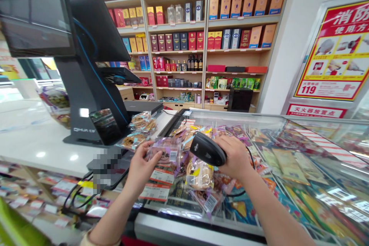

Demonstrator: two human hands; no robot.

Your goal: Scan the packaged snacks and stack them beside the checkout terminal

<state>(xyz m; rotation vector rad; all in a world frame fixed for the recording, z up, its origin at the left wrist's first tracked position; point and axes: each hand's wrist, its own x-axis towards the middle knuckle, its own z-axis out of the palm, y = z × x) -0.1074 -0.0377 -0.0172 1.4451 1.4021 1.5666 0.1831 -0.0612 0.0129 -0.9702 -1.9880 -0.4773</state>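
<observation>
My left hand (143,163) pinches a clear packet with purple print (165,150), its white barcode label facing up. In my right hand (235,155) is a black barcode scanner (207,149), its head pointing left toward that packet; my fingers wrap its handle. A black cable curves down beside my right wrist. Beneath both hands, several snack packets lie on the glass freezer lid, among them a yellow-and-clear packet (200,175) and a purple one with a barcode (208,201). More clear packets of biscuit-like snacks (142,123) rest to the left, beside the register.
A black point-of-sale register (92,84) stands on the white counter (34,138) at left. The glass-topped freezer (288,130) with colourful packs inside spans the right. Shelves (178,52) of boxed goods fill the back; a red poster (336,54) hangs at right.
</observation>
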